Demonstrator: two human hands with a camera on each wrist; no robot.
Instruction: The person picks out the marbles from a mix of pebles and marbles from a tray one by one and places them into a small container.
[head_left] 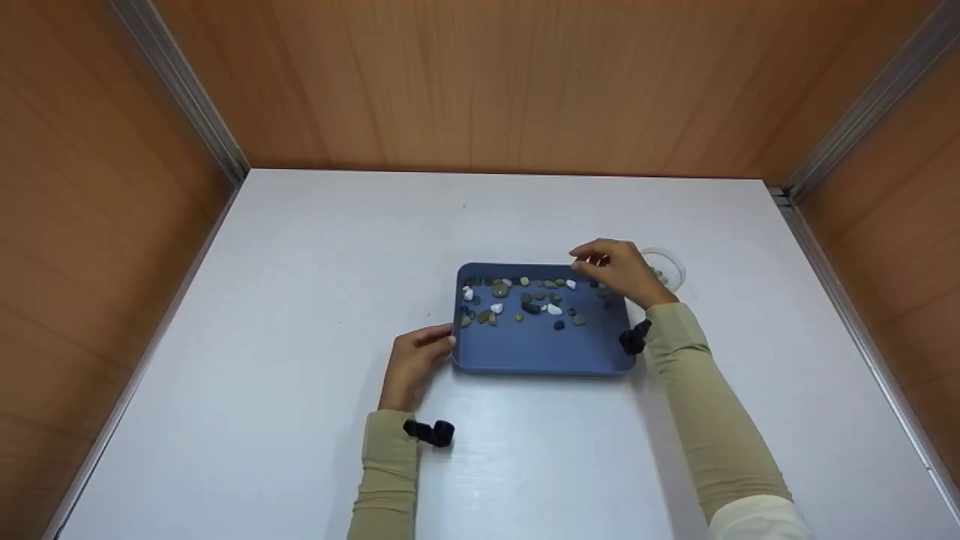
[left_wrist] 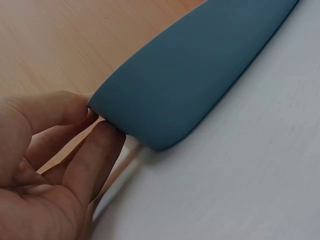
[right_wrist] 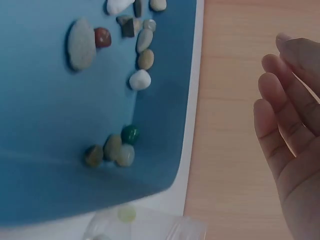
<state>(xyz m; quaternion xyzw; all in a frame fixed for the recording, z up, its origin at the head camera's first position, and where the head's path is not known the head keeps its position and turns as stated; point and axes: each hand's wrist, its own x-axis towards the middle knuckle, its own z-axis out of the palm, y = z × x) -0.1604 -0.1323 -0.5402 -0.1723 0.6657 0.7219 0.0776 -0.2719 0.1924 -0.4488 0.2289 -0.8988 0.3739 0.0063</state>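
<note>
A blue tray [head_left: 540, 354] holds many small stones, mostly in its far half, among them a white stone [head_left: 554, 309] and a green bead [right_wrist: 130, 134]. My left hand [head_left: 416, 360] is at the tray's left side, the tips of its thumb and fingers touching the outer wall; the left wrist view shows them near the corner [left_wrist: 155, 120]. Above the tray's far right edge is my right hand [head_left: 615, 268], with its fingers loosely bent. Nothing shows between them in the right wrist view, where the hand [right_wrist: 295, 135] is apart from the tray wall.
Just right of the tray, a clear round container [head_left: 681, 271] with a few small pieces inside is partly covered by my right wrist. The white tabletop [head_left: 300, 285] meets wooden panels [head_left: 480, 82] at the back and both sides.
</note>
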